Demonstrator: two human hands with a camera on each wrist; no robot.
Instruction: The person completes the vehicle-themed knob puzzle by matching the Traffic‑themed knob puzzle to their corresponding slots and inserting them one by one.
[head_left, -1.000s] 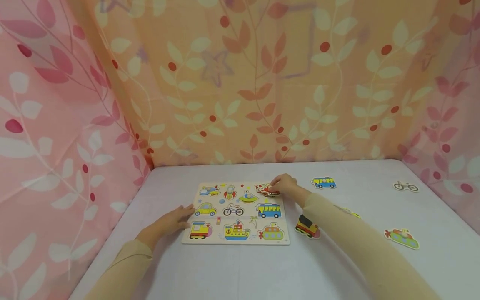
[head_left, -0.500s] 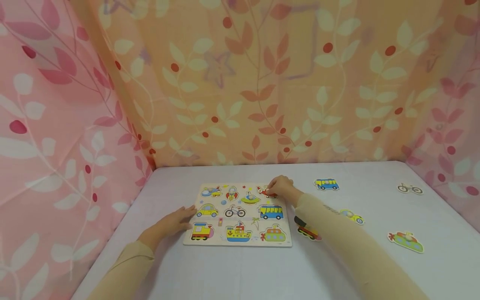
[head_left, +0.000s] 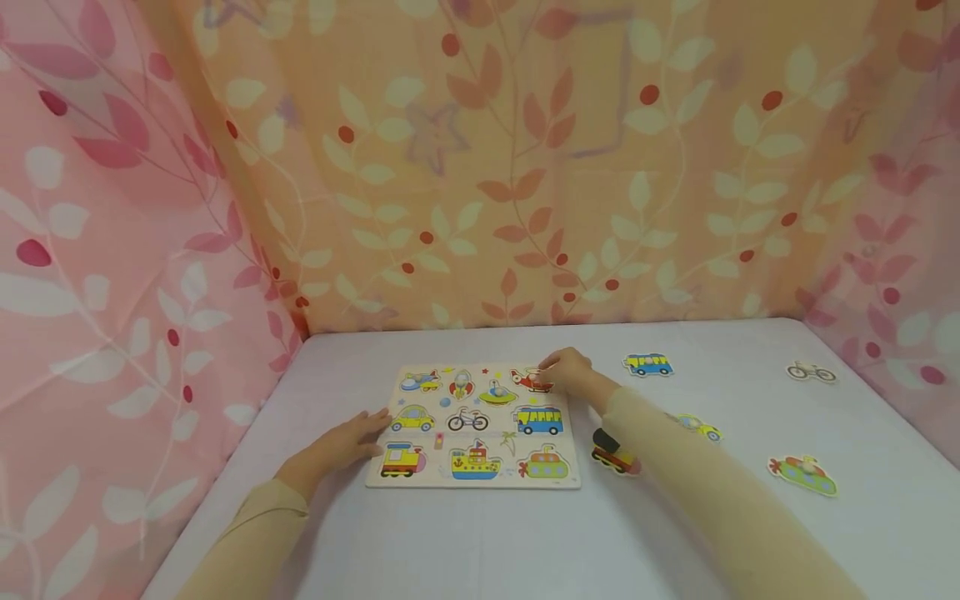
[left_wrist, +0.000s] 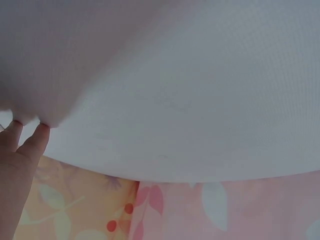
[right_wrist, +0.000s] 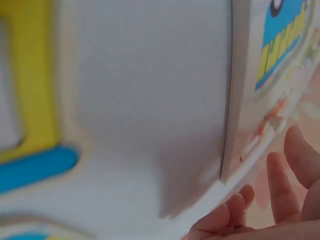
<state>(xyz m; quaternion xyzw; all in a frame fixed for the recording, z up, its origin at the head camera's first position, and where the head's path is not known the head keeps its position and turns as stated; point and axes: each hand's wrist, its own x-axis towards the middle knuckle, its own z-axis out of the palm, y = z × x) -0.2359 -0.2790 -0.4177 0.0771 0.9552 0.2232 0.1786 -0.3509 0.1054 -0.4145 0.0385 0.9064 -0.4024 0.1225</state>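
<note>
A wooden puzzle board (head_left: 435, 482) printed with vehicles lies flat on the table. At its top right corner, the red helicopter piece (head_left: 534, 381) lies at its printed place, apparently in its recess. Just beyond it my right hand (head_left: 570, 372) hovers; in the right wrist view the thumb (right_wrist: 302, 155) and fingers are parted, off the helicopter. My left hand (head_left: 341, 443) rests with extended fingers at the board's left edge. Knobbed plane (head_left: 420, 382), rocket (head_left: 461, 385) and flying saucer (head_left: 497, 394) pieces sit in the top row.
Loose pieces lie to the right: a bus (head_left: 648, 364), a bicycle (head_left: 810, 372), a submarine (head_left: 804, 475), a car (head_left: 701, 427) and a train (head_left: 615, 457), the last two partly behind the right sleeve (head_left: 675, 467). Floral curtains (head_left: 480, 167) enclose the table (head_left: 465, 542).
The helicopter piece has shifted from a skewed position into line with its printed place. My right fingers have let go and drawn slightly back. The left hand stays put.
</note>
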